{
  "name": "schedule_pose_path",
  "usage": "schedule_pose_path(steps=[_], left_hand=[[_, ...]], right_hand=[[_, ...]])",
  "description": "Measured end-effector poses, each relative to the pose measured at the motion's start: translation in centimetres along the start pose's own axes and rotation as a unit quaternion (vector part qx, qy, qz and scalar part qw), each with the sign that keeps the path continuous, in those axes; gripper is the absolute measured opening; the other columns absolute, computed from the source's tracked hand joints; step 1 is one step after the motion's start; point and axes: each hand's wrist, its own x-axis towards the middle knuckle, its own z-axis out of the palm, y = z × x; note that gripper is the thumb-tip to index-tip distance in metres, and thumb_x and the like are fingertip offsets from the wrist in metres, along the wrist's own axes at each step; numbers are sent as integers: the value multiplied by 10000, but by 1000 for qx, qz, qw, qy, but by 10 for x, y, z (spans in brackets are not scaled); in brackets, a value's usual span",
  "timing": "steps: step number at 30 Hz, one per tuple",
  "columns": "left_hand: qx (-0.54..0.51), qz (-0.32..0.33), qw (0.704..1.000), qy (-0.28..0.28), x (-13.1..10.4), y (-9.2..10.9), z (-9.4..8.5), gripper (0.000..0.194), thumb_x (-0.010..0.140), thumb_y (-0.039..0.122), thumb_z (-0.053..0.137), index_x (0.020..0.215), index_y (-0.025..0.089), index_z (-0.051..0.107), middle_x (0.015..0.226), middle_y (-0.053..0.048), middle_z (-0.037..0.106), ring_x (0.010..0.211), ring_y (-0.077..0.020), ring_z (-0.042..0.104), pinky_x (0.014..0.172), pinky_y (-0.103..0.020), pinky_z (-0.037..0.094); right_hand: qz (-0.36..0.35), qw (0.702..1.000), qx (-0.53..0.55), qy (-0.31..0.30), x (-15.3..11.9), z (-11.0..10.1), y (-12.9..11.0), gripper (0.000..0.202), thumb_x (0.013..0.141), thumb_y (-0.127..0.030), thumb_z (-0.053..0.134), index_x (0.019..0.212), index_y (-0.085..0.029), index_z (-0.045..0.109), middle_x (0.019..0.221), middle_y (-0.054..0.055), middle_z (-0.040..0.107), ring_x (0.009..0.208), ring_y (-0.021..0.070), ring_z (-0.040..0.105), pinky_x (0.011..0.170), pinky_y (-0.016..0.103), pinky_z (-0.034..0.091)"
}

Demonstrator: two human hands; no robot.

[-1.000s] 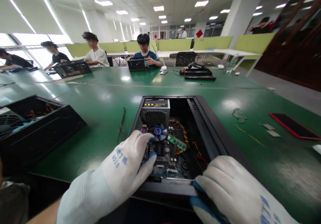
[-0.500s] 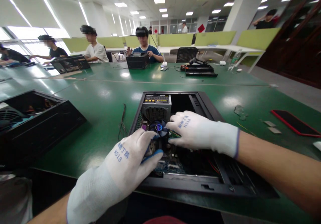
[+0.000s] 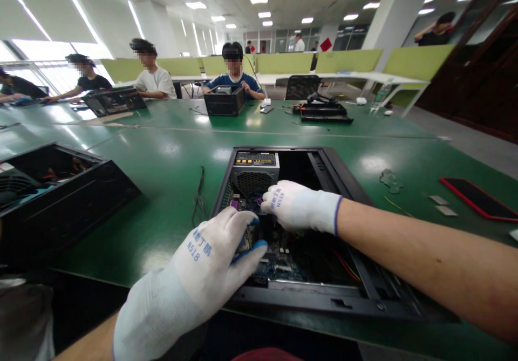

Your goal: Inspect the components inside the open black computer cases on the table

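Note:
An opened computer case (image 3: pixel 299 293) lies on its side in front of me, with a power supply (image 3: pixel 254 167) in its far left corner. Below that sits a dark CPU fan (image 3: pixel 254 202), partly covered by my hands. My left hand (image 3: pixel 218 247), in a white glove with blue fingertips, is at the fan's near left side, thumb and fingers apart over the motherboard (image 3: pixel 279 266). Gloved the same way, my right hand (image 3: pixel 285 204) is at the fan's right side with its fingers curled together. What lies between those fingers is hidden.
Another open case (image 3: pixel 68 204) stands at the left. On the green table (image 3: pixel 170 188) lie a thin cable (image 3: pixel 199 202), a crumpled clear plastic piece (image 3: pixel 390 180) and a red-edged black phone (image 3: pixel 479 199). Across the table, a person (image 3: pixel 234 77) handles another case (image 3: pixel 224 100).
My right hand has shifted left over the fan, and its spread fingers have curled in. The left hand stays nearly in place at the fan's near side.

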Motion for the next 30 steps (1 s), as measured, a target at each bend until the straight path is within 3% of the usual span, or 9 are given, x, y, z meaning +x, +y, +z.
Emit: schedule_pose_path(steps=[8, 15, 22, 30], left_hand=[[-2, 7, 1000, 8, 1, -1, 1, 312, 951, 361, 595, 1217, 242, 484, 1090, -40, 632, 1007, -197, 648, 938, -359, 550], [-2, 29, 999, 38, 0, 3, -3, 330, 946, 304, 608, 1244, 248, 477, 1095, -33, 634, 1018, -186, 652, 951, -330, 544], [-19, 9, 1000, 11, 2, 1, 0, 311, 948, 328, 605, 1224, 255, 482, 1081, -30, 629, 996, -190, 644, 932, -346, 541], [-17, -1, 1000, 3, 1, 1, -1, 312, 954, 331, 597, 1230, 261, 468, 1079, -27, 617, 995, -185, 635, 925, -332, 532]], right_hand=[[84, 995, -2, -46, -17, -13, 19, 348, 804, -206, 587, 1118, -193, 736, 1055, 105, 742, 982, 250, 691, 776, 326, 474], [100, 993, -21, -59, -20, -12, 14, 301, 826, -252, 570, 1064, -192, 745, 1005, 112, 748, 961, 272, 697, 761, 353, 472], [103, 994, 47, 6, -21, -10, 22, 355, 903, -327, 486, 1111, -168, 726, 1044, 122, 737, 989, 238, 680, 807, 316, 452], [155, 986, 59, -22, -25, -13, 21, 292, 773, -268, 535, 952, -182, 750, 934, 104, 748, 843, 242, 692, 692, 323, 452]])
